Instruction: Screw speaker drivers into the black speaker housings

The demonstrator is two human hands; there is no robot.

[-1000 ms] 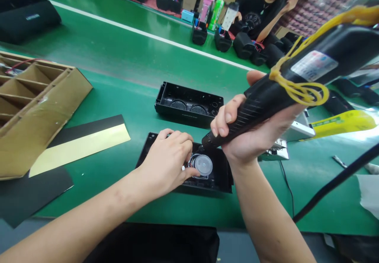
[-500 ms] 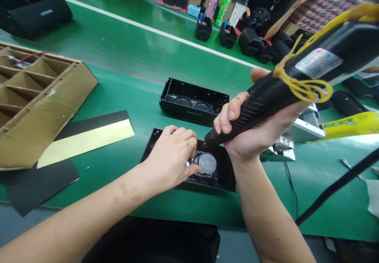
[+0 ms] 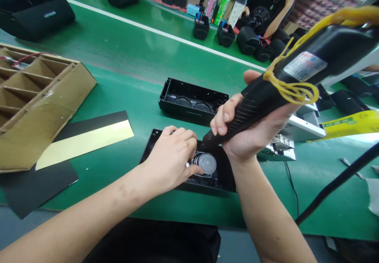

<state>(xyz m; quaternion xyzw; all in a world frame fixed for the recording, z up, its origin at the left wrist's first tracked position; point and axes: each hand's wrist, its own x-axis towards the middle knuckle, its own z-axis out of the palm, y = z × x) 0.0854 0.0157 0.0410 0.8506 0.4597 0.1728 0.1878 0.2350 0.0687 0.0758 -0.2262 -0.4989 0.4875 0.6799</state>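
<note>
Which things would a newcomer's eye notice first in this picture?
A big black handheld tool, gripped by the right hand and tied with yellow cord, probably stands out first, slanting down from the upper right. Near its tip, at centre, the left hand holds a round grey speaker in a black housing. At left is a compartmented cardboard box.

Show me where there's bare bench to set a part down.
The widest bare patch lies between the cardboard box and the rear casing, back to the white line. A smaller, nearly bare one lies between the yellow strip and the left forearm. Crowded: the front casing, where the left hand holds a speaker driver and the right hand a black tool.
</note>
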